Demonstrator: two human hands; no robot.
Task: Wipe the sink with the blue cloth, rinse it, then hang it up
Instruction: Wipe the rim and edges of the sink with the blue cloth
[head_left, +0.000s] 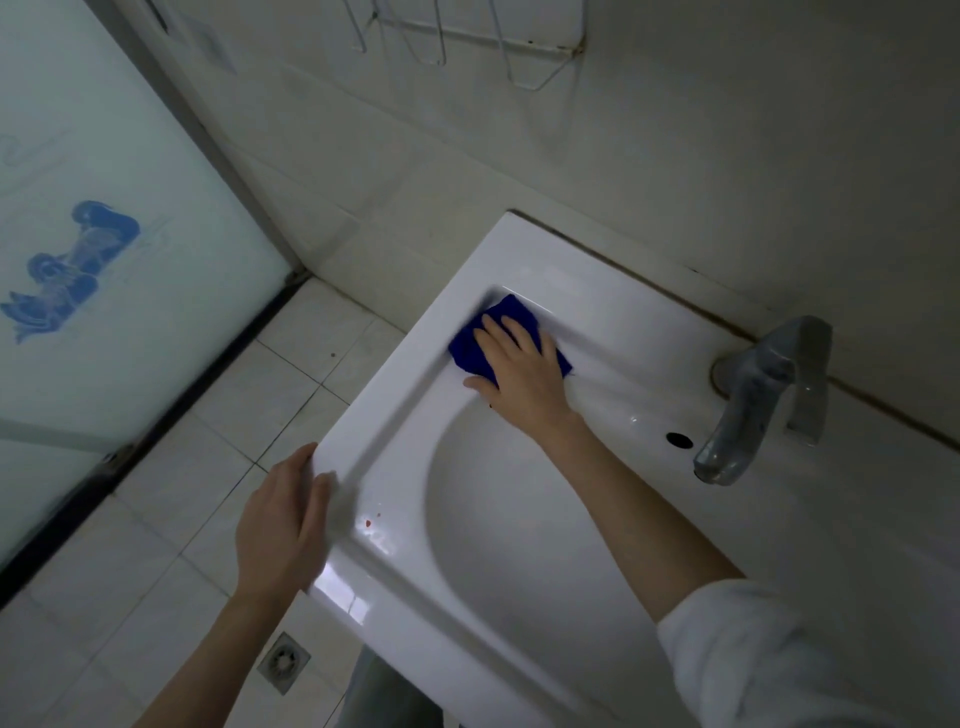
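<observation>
At the far left corner of the sink, on the flat ledge beside the basin, I see the blue cloth. My right grip lies flat on top of it, with the fingers straight and a little spread, so it presses the cloth against the white ceramic and does not pinch it. The cloth shows out from under the fingers on the left and behind the palm on the right. My left grip rests on the outer left edge of the sink, also with straight fingers, and it holds nothing. Two small red spots sit on the rim just beside this grip. A grey faucet stands at the back of the sink, well apart from the cloth, with the dark overflow hole near its spout. On the wall above hangs a white wire rack. Below the sink, the tiled floor has a square drain.
</observation>
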